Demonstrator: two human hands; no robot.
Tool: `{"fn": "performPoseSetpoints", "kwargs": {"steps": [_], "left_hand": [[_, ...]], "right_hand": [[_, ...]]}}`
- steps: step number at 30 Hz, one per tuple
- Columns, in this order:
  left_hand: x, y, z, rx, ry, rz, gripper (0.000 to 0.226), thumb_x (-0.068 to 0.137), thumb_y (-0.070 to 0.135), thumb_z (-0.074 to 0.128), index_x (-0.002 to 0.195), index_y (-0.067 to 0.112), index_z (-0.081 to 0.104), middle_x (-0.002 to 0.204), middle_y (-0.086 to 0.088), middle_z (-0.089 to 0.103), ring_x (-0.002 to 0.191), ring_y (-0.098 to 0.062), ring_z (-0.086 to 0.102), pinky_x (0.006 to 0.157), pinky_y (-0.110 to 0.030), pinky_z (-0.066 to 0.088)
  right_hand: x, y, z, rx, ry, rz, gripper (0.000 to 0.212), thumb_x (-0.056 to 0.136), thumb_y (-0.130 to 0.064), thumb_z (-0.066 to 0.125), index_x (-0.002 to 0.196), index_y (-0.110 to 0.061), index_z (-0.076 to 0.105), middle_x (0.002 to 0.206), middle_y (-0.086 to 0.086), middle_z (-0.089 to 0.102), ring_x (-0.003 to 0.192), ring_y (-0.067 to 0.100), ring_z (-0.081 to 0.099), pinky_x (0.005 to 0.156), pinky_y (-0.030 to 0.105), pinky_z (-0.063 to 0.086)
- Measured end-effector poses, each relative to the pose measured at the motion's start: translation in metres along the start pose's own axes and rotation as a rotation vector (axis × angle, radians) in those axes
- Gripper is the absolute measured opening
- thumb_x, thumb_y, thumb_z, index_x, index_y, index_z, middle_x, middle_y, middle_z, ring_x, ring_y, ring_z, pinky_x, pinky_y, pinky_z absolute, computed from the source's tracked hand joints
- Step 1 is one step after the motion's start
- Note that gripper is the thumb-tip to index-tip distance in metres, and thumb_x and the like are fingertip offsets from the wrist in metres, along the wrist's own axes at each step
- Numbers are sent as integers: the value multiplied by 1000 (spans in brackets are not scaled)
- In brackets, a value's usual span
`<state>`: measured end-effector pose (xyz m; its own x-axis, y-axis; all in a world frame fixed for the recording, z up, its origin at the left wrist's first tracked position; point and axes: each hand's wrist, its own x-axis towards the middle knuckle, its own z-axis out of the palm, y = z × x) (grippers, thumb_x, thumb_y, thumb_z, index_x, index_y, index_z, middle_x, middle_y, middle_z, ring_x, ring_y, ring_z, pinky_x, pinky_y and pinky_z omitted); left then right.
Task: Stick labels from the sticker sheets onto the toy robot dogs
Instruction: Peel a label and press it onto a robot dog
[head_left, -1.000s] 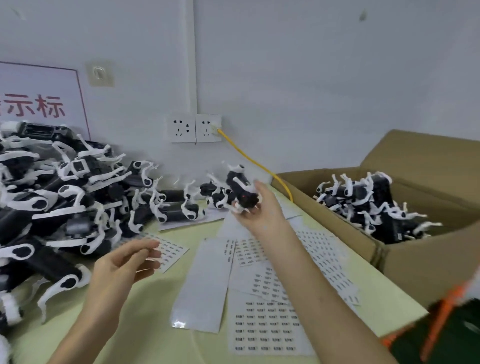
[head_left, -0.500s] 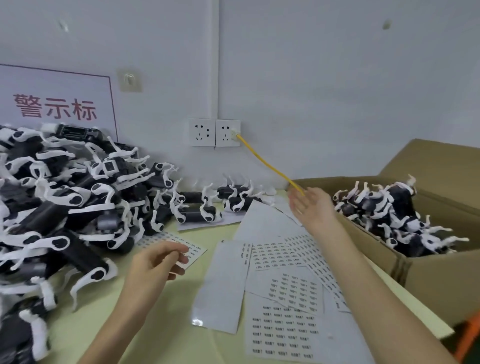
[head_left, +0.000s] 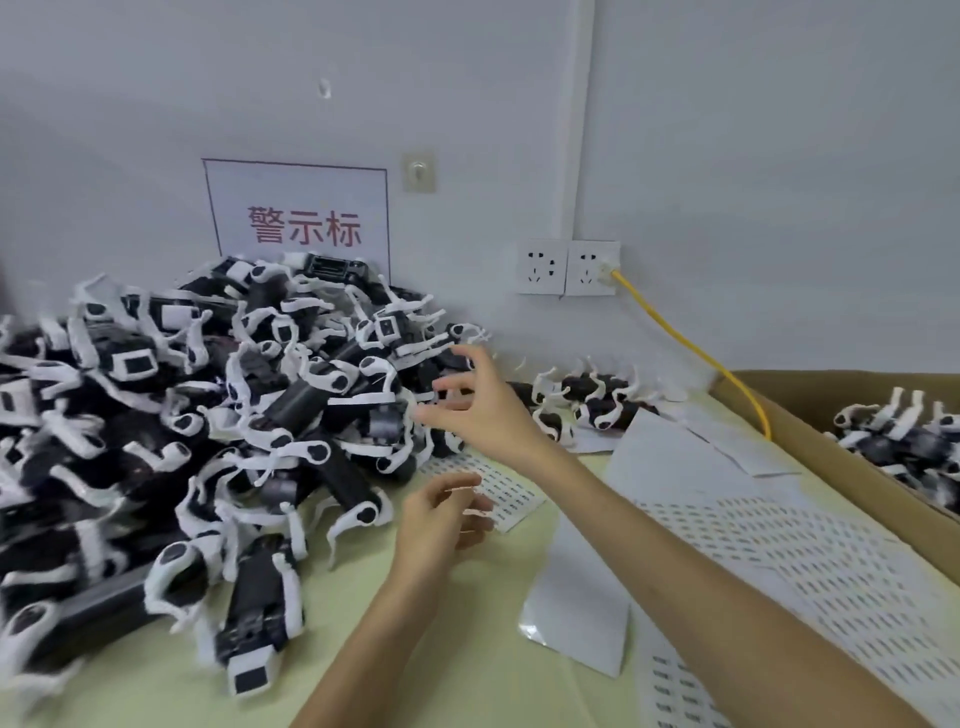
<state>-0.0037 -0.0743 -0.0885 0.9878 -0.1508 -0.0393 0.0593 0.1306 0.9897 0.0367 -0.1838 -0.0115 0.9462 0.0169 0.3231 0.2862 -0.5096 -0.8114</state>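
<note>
A person's right hand (head_left: 483, 410), fingers spread and holding nothing, hovers at the edge of a heap of black-and-white toy robot dogs (head_left: 208, 441) piled on the pale counter (head_left: 441, 675) against the wall (head_left: 727, 156). The left hand (head_left: 441, 519) hangs nearer, fingers half curled above a small sticker sheet (head_left: 506, 493); whether it pinches a label cannot be told. More sticker sheets (head_left: 779, 561) lie to the right, beside a cardboard box (head_left: 831, 467) with more of the dogs inside.
</note>
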Motion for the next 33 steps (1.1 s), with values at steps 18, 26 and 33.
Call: {"fn": "performPoseSetpoints", "kwargs": {"steps": [18,26,33], "left_hand": [[7,26,-20,-363,167,263,55,106,26,53,157,37,35,120,3,76,109,-11,73,91,-31,54],[5,22,-15,-284,110,271,46,103,21,57,142,43,52,128,8,70,115,-13,70,100,-36,53],[7,17,-15,-99,-44,107,25,103,27,54,116,23,76,121,2,76,106,-17,74,94,-35,56]], "right_hand": [[36,-8,41,-89,426,-112,46,93,3,62,131,-17,45,90,-3,68,88,16,66,82,35,57],[7,11,-28,61,654,-28,43,94,7,61,129,-11,42,90,-1,62,73,7,68,51,11,48],[-39,33,-67,79,617,15,46,91,7,62,122,-20,41,98,5,66,83,23,74,77,51,59]]}}
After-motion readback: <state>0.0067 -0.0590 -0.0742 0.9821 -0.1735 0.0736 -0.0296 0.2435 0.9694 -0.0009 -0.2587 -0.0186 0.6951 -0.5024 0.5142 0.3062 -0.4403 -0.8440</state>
